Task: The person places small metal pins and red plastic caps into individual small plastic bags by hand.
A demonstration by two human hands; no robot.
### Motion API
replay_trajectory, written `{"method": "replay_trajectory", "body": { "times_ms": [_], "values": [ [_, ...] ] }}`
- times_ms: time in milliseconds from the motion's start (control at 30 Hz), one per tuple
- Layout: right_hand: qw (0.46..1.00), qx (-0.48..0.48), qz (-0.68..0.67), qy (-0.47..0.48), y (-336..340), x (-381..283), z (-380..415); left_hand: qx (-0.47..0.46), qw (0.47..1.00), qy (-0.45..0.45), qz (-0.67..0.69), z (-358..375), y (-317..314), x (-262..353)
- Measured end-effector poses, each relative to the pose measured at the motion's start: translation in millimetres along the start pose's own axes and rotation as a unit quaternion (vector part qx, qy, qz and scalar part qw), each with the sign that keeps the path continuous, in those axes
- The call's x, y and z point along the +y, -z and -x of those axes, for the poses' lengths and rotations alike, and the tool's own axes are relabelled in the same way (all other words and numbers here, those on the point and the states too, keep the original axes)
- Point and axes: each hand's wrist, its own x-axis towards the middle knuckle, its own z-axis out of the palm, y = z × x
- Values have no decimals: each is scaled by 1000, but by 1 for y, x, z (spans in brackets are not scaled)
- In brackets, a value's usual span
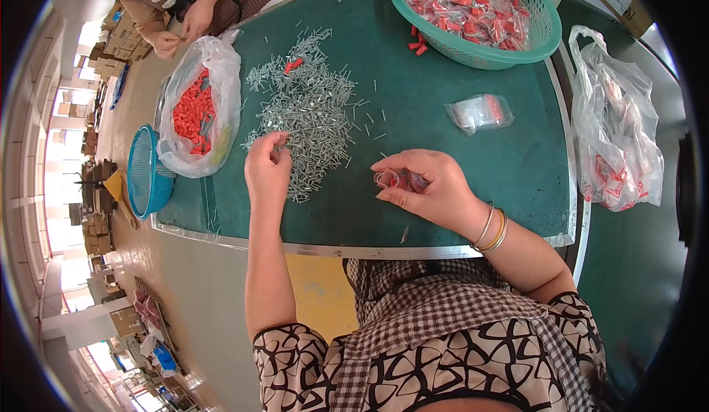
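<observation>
My left hand is at the near left edge of a pile of small metal pins, thumb and fingertips drawn together; what they grip, if anything, is too small to name. My right hand curls around a small clear plastic bag, whose opening faces left, with something reddish at it. Two red plastic pieces lie on top of the pile. To the left, an open plastic bag holds many red pieces. A small clear packet with white and red contents lies beyond my right hand.
A green basket of red bagged pieces stands at the back right, loose red pieces beside it. A blue basket is at the left edge. Another person's hands are at the back left. A plastic bag hangs at the right.
</observation>
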Motion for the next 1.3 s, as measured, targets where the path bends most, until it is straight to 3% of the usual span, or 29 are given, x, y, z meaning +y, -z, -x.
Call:
{"method": "replay_trajectory", "body": {
  "times_ms": [267,367,467,567,767,967,1067,1267,1300],
  "values": [
    [1000,-8,5,12,-2,2,1,-38,979,-155,-130,-4,-1,17],
    [1000,-6,17,-1,-1,3,0,-18,979,-166,-114,-6,0,17],
    [1000,-6,9,-1,0,2,-1,35,988,-137,-62,-6,1,12],
    [1000,7,6,1,-1,1,0,28,998,-1,48,-2,5,8],
    [1000,15,-12,3,-3,4,0,-1,998,24,57,1,7,-1],
    [1000,7,8,6,-2,2,0,-67,992,-47,-93,3,12,17],
    [1000,-11,6,8,-2,1,1,-27,970,-152,-187,3,4,18],
    [1000,-11,22,16,-1,-4,2,-17,966,-165,-200,-4,-2,18],
    [1000,-10,18,17,-1,-4,2,-17,978,-132,-159,-4,-1,16]
  ]
}}
